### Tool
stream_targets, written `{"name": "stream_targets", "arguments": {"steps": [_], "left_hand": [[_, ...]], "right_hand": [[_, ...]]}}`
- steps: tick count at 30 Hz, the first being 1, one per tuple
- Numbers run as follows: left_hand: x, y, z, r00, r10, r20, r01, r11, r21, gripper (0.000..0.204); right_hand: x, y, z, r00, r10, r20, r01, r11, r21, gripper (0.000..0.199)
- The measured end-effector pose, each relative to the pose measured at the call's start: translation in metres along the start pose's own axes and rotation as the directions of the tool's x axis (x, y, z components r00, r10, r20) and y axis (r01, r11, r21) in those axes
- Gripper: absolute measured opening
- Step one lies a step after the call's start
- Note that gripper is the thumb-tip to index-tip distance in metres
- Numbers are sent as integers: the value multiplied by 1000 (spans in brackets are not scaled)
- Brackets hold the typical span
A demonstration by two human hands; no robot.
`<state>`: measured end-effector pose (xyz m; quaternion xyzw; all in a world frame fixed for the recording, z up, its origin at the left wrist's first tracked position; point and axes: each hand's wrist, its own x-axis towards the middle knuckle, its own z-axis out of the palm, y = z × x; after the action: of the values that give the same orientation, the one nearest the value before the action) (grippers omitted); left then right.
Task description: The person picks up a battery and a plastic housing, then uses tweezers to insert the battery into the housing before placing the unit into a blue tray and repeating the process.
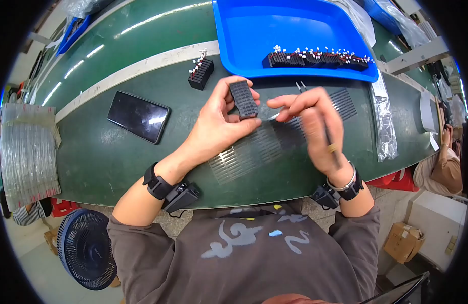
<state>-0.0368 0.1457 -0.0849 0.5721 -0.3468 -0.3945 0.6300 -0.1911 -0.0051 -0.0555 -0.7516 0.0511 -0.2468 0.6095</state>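
Observation:
My left hand [216, 119] grips a black ribbed block [243, 100], thumb along its near edge and fingers round its far side. The block looks like a stack of thin black pieces. Close by on the right, my right hand [317, 124] is partly blurred. Dark tweezers [300, 86] run through its palm, their two tips showing past the fingers. A small pale sliver shows near its fingertips; I cannot tell what it is. Beneath both hands lies a clear slotted plastic sheet [239, 161], with a darker section under the right hand.
A blue tray [289, 40] at the back holds a row of black blocks [317, 60] with white connectors and red wires. A similar block [200, 74] stands left of it. A phone [138, 116], clear plastic tubes [29, 152] and a bagged strip [383, 119] lie around.

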Motion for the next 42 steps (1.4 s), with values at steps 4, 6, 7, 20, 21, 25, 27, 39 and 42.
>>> {"name": "stream_targets", "arguments": {"steps": [4,6,7,20,21,25,27,39,42], "left_hand": [[1,9,-1,994,-98,58,109,970,-219,61],[1,11,-1,988,-128,86,145,959,-242,64],[1,9,-2,987,-131,88,150,956,-251,64],[-8,9,31,989,-109,101,127,973,-194,63],[-7,7,35,988,-99,122,119,978,-170,64],[0,-6,43,992,-70,100,84,987,-140,63],[4,-8,45,994,-62,89,74,988,-133,63],[6,-8,44,992,-99,82,111,982,-150,62],[4,-8,45,991,-110,76,122,977,-172,62]], "right_hand": [[-3,-11,-27,964,265,-15,-244,907,344,17],[-5,-11,-37,931,363,37,-355,875,329,17],[-8,-11,-36,927,372,37,-364,873,324,17],[-46,9,-38,913,405,-45,-404,886,-227,17],[-46,14,-36,922,382,-55,-384,889,-249,19],[-49,17,-35,946,317,-63,-321,896,-308,22],[-49,18,-34,952,296,-73,-303,896,-323,22],[-48,19,-38,972,232,-26,-231,935,-270,21],[-51,20,-37,975,-186,119,213,938,-275,20]]}}
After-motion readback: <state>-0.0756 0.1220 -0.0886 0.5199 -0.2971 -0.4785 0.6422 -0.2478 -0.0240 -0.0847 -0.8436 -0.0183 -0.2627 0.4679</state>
